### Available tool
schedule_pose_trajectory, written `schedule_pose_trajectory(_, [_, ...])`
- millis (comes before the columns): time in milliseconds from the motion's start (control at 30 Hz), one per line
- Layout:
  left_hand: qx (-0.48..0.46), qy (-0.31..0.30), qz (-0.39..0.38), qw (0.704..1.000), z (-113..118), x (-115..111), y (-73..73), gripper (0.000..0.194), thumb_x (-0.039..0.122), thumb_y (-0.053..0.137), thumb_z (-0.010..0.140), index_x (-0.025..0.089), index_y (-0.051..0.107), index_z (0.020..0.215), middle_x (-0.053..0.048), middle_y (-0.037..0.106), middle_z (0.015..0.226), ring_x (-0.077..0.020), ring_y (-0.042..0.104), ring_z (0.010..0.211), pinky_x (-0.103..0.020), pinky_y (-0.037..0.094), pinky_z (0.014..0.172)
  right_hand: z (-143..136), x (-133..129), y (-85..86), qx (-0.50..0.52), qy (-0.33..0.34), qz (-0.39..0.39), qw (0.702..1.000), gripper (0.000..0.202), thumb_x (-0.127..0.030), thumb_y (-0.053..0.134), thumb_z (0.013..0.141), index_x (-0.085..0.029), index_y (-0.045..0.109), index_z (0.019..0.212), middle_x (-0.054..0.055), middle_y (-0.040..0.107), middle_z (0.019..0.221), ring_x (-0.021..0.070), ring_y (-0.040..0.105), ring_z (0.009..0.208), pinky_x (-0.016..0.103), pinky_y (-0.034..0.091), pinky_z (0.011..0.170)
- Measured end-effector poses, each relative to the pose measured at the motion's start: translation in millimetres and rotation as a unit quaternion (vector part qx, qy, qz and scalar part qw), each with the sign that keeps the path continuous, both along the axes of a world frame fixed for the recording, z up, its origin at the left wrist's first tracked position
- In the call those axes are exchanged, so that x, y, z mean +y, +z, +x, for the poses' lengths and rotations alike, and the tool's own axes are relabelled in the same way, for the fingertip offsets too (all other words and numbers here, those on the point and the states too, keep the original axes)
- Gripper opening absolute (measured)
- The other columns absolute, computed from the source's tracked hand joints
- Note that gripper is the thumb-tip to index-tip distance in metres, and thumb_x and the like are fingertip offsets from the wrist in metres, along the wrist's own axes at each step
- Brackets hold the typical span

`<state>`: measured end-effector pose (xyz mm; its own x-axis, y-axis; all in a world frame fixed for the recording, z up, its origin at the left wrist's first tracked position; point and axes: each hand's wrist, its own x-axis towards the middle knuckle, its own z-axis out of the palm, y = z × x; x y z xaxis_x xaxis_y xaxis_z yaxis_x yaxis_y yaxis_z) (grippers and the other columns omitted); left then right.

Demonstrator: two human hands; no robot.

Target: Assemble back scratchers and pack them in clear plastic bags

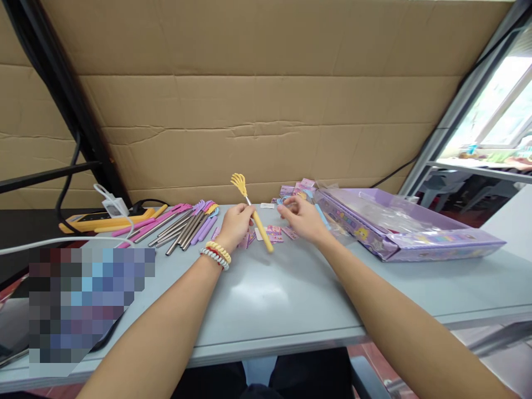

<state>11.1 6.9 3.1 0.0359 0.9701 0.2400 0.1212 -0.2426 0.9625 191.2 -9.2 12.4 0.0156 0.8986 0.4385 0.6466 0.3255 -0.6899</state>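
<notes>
My left hand (238, 224) is closed around the metal shaft of a yellow back scratcher (262, 228), its claw end up and its handle slanting down to the right. To the right of it, my right hand (305, 217) hovers with fingers curled and thumb near the fingertips; what they hold, if anything, is too small to make out. Small pink and purple printed cards (274, 233) lie on the table beneath and between the hands. Left of my left hand, several back scratchers (183, 227) with metal shafts and pink, purple, yellow or blue ends lie in a pile.
A purple printed box (386, 244) with clear plastic in it stands at the right. A yellow power strip (95, 221) with a white charger (114, 206) and cable sits at the left. A blurred-out flat object (91, 305) lies front left. Cardboard (266, 100) walls the back.
</notes>
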Motion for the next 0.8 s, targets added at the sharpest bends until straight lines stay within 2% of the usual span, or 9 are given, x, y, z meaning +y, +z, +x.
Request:
schedule_pose_trajectory(67, [0.023, 0.028, 0.005, 0.999, -3.1, 2.9, -1.8, 0.020, 0.035, 0.050, 0.072, 0.017, 0.052, 0.063, 0.001, 0.049, 0.058, -0.0112, 0.048, 0.053, -0.021, 0.034, 0.045, 8.6, 1.9, 6.3, -0.024, -0.120, 0.025, 0.992, 0.049, -0.045, 0.053, 0.075, -0.014, 0.050, 0.113, 0.005, 0.065, 0.072, 0.0211, 0.059, 0.071, 0.030, 0.041, 0.066])
schedule_pose_trajectory(133, [0.058, 0.044, 0.009, 0.997, -5.1, 3.7, -2.6, 0.022, 0.036, 0.050, 0.072, 0.017, 0.053, 0.062, 0.001, 0.049, 0.056, -0.0113, 0.047, 0.052, -0.022, 0.033, 0.045, 20.8, 1.1, 16.3, -0.072, -0.201, 0.025, 0.977, 0.056, -0.043, 0.055, 0.072, -0.014, 0.047, 0.119, 0.008, 0.066, 0.073, 0.0259, 0.060, 0.079, 0.034, 0.042, 0.070])
schedule_pose_trajectory(267, [0.098, 0.055, 0.017, 0.994, -4.9, 2.0, -2.1, 0.026, 0.039, 0.049, 0.073, 0.017, 0.054, 0.060, 0.001, 0.049, 0.053, -0.0117, 0.046, 0.051, -0.023, 0.032, 0.046, 55.3, -11.1, 41.7, -0.119, -0.324, 0.059, 0.937, 0.033, -0.039, 0.053, 0.070, -0.016, 0.063, 0.090, 0.012, 0.065, 0.080, 0.0267, 0.058, 0.080, 0.035, 0.041, 0.070])
schedule_pose_trajectory(400, [0.091, 0.063, 0.022, 0.994, -3.8, 2.4, -1.4, 0.025, 0.038, 0.049, 0.072, 0.017, 0.055, 0.060, 0.002, 0.049, 0.053, -0.0121, 0.046, 0.051, -0.024, 0.030, 0.046, 98.2, -25.0, 53.4, -0.149, -0.435, 0.087, 0.884, 0.041, -0.037, 0.062, 0.060, -0.013, 0.064, 0.093, 0.016, 0.062, 0.090, 0.0287, 0.052, 0.091, 0.037, 0.037, 0.073])
schedule_pose_trajectory(433, [0.089, 0.065, 0.019, 0.994, -4.0, 2.9, -1.3, 0.024, 0.038, 0.049, 0.071, 0.017, 0.055, 0.060, 0.002, 0.050, 0.053, -0.0122, 0.046, 0.051, -0.024, 0.030, 0.047, 107.2, -26.5, 53.0, -0.163, -0.443, 0.050, 0.880, 0.042, -0.035, 0.065, 0.057, -0.013, 0.064, 0.093, 0.016, 0.061, 0.089, 0.0289, 0.051, 0.090, 0.037, 0.036, 0.072])
schedule_pose_trajectory(500, [0.091, 0.068, 0.015, 0.993, -4.8, 4.0, -1.1, 0.024, 0.038, 0.050, 0.071, 0.017, 0.057, 0.061, 0.002, 0.050, 0.053, -0.0124, 0.047, 0.051, -0.024, 0.031, 0.048, 119.9, -26.9, 50.3, -0.158, -0.416, -0.068, 0.893, 0.039, -0.027, 0.069, 0.052, -0.014, 0.065, 0.088, 0.013, 0.060, 0.080, 0.0247, 0.052, 0.078, 0.035, 0.036, 0.066])
schedule_pose_trajectory(567, [0.097, 0.069, 0.018, 0.993, -5.6, 4.8, -1.1, 0.023, 0.038, 0.050, 0.071, 0.018, 0.057, 0.062, 0.001, 0.052, 0.054, -0.0128, 0.048, 0.052, -0.024, 0.032, 0.049, 124.5, -25.3, 47.3, -0.141, -0.391, -0.143, 0.898, 0.030, -0.018, 0.067, 0.051, -0.015, 0.066, 0.081, 0.010, 0.059, 0.074, 0.0201, 0.050, 0.068, 0.033, 0.036, 0.062])
schedule_pose_trajectory(633, [0.103, 0.068, 0.024, 0.992, -5.9, 5.1, -1.2, 0.023, 0.038, 0.050, 0.071, 0.018, 0.057, 0.062, 0.001, 0.054, 0.056, -0.0131, 0.049, 0.053, -0.025, 0.033, 0.050, 123.1, -23.1, 45.5, -0.123, -0.400, -0.146, 0.897, 0.026, -0.012, 0.062, 0.053, -0.017, 0.066, 0.078, 0.009, 0.058, 0.073, 0.0187, 0.050, 0.067, 0.031, 0.036, 0.061])
schedule_pose_trajectory(800, [0.110, 0.065, 0.024, 0.992, -5.7, 4.7, -1.8, 0.024, 0.038, 0.049, 0.071, 0.018, 0.057, 0.062, 0.000, 0.056, 0.059, -0.0129, 0.049, 0.053, -0.025, 0.033, 0.050, 118.4, -16.6, 41.8, -0.089, -0.453, -0.068, 0.884, 0.032, -0.012, 0.065, 0.054, -0.019, 0.067, 0.086, 0.008, 0.058, 0.075, 0.0203, 0.051, 0.072, 0.032, 0.036, 0.062])
